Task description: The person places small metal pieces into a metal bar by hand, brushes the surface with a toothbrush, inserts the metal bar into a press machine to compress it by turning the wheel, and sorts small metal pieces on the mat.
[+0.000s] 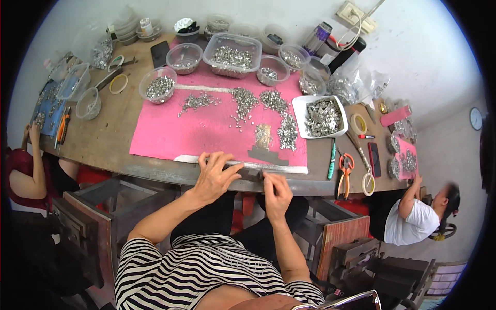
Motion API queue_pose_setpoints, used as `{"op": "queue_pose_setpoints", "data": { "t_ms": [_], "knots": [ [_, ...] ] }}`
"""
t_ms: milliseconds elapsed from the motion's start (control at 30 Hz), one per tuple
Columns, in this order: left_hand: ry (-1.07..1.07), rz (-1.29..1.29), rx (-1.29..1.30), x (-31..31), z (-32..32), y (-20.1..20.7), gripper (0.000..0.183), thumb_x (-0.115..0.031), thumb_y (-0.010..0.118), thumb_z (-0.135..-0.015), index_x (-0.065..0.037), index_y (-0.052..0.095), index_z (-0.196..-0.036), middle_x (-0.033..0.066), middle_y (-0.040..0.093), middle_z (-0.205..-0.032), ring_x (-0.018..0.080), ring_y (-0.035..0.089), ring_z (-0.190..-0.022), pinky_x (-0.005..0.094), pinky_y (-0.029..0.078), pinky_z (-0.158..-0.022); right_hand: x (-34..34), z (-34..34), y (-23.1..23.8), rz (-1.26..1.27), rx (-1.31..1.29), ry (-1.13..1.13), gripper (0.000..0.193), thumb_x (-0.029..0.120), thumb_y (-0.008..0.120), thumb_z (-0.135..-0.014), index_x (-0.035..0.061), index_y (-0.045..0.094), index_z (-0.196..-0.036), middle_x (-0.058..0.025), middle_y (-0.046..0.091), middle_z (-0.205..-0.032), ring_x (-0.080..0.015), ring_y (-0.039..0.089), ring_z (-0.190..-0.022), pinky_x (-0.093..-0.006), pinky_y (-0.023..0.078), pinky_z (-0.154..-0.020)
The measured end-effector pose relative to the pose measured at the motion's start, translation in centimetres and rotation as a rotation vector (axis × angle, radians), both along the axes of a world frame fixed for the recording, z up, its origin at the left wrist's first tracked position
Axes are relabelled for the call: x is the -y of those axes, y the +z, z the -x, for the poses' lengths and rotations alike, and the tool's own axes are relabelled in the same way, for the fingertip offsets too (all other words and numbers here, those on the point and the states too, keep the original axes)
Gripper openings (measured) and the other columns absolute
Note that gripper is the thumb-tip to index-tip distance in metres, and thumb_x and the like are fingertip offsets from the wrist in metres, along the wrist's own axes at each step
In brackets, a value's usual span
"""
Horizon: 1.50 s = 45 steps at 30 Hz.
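My left hand lies flat with spread fingers on a long silvery strip that runs along the near edge of a pink mat. My right hand pinches the same strip just to the right of the left hand. Loose heaps of small silver metal pieces lie on the mat. A short gold-coloured patch and a dark stepped shape sit on the mat just beyond my hands.
Clear plastic bowls and tubs of silver pieces line the far side of the wooden table. A white tray of pieces stands right of the mat, with orange-handled pliers, tape rolls and a phone. People sit at the left and right ends.
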<state>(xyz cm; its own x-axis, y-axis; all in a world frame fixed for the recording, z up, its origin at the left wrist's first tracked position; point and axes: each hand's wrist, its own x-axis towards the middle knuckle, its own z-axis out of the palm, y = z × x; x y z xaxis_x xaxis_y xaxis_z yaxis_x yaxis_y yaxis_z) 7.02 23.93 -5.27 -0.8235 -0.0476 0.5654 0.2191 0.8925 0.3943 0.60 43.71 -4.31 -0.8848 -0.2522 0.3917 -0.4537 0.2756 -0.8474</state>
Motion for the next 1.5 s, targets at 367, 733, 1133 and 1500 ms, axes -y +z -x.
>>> {"op": "queue_pose_setpoints", "data": {
  "t_ms": [367,733,1133,1500],
  "knots": [
    [-0.006,-0.172,0.074,0.6,0.5,2.4,0.017,-0.014,0.072,-0.086,-0.011,0.066,-0.102,0.0032,0.063,-0.101,0.0224,0.061,-0.097,0.0543,0.028,-0.105,4.4,11.4,1.7,-0.287,-0.329,0.109,0.004,0.006,0.068,-0.089,0.0026,0.068,-0.092,-0.0121,0.066,-0.084,-0.0299,0.062,-0.078,-0.0408,0.044,-0.074],
    [0.152,-0.106,0.031,11.7,15.8,0.2,0.01,-0.021,0.07,-0.089,-0.011,0.07,-0.087,0.0042,0.066,-0.088,0.0241,0.061,-0.09,0.0535,0.031,-0.1,10.8,19.5,-1.0,-0.678,-0.48,-0.101,0.015,0.02,0.071,-0.086,0.0049,0.071,-0.085,-0.013,0.067,-0.091,-0.0313,0.062,-0.09,-0.044,0.043,-0.085],
    [0.166,-0.045,0.068,10.9,16.5,0.4,0.008,-0.019,0.07,-0.085,-0.011,0.069,-0.083,0.0053,0.066,-0.089,0.0233,0.061,-0.092,0.0554,0.032,-0.1,9.8,17.9,1.4,-0.338,-0.136,0.111,0.009,0.007,0.068,-0.083,-0.0008,0.066,-0.082,-0.0162,0.07,-0.078,-0.032,0.068,-0.07,-0.0433,0.053,-0.068],
    [-0.209,0.163,0.051,3.7,6.5,1.2,0.011,-0.016,0.071,-0.083,-0.007,0.065,-0.086,0.0053,0.059,-0.089,0.0238,0.058,-0.097,0.0551,0.034,-0.104,1.1,3.4,1.3,-0.127,0.024,0.332,0.008,0.004,0.073,-0.084,0.0021,0.066,-0.089,-0.0089,0.071,-0.094,-0.0255,0.066,-0.086,-0.036,0.048,-0.085]
  ]
}}
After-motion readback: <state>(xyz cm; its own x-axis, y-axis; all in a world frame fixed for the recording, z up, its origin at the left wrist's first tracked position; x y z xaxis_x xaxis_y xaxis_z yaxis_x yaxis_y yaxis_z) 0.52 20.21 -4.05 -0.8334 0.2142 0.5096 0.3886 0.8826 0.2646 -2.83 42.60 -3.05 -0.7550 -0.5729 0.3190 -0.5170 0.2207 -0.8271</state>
